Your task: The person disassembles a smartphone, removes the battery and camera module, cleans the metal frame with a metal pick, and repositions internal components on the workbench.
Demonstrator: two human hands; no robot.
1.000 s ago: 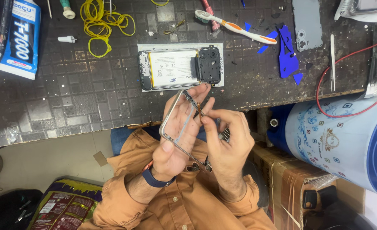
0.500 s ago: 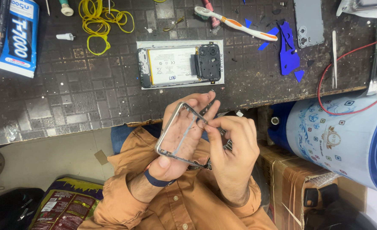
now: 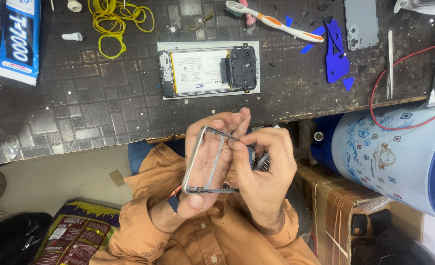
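Note:
My left hand (image 3: 205, 162) holds a silver phone middle frame (image 3: 193, 162), an open rectangle, in front of my orange shirt below the bench edge. My right hand (image 3: 264, 172) pinches the frame's upper inner edge with thumb and forefinger and also grips a thin dark tool (image 3: 261, 159) that pokes out beside the palm. On the dark bench an opened phone (image 3: 207, 72) lies on a white sheet, its white battery and black camera cover exposed.
A blue glue tube (image 3: 16, 41), yellow rubber bands (image 3: 117, 19), a toothbrush (image 3: 276, 22), blue plastic scraps (image 3: 335, 54), a grey back cover (image 3: 361, 22), tweezers (image 3: 389, 64) and a red wire (image 3: 374, 98) lie on the bench. A blue-white drum (image 3: 394, 157) and cardboard box (image 3: 335, 206) stand right.
Both hands and the frame have shifted slightly lower and left, the frame tilting more upright. My right fingers stay at the frame's upper edge.

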